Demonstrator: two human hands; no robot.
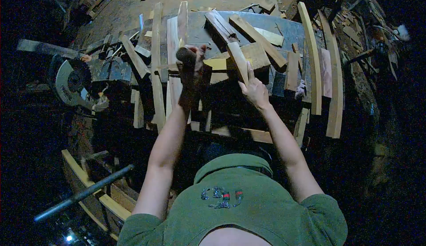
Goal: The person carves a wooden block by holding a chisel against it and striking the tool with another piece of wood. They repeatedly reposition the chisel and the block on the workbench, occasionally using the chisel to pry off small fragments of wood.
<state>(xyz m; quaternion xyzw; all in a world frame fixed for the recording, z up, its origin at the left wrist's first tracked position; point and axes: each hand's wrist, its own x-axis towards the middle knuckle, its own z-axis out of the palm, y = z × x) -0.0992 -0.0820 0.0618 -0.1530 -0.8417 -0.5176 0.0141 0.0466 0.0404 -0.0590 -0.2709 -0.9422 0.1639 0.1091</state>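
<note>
My left hand [191, 71], mostly in shadow, is closed around a dark round-ended object [186, 57] over the bench. That object points end-on at the camera, so its kind is hard to make out. My right hand [256, 93] grips the near end of a pale wooden strip [238, 57], with a finger stretched along it. The strip slants up and left, its far end by a wider plank [218, 22]. Between my hands lies a yellow-lit piece of wood [216, 64], beside a broader wooden block [255, 56].
Several wood lengths lie across the workbench [290, 26], some overhanging its front edge, including a long strip [310, 60]. A circular saw with a round blade [73, 82] stands at left. A metal pipe [84, 193] and wooden frame [113, 206] are at lower left.
</note>
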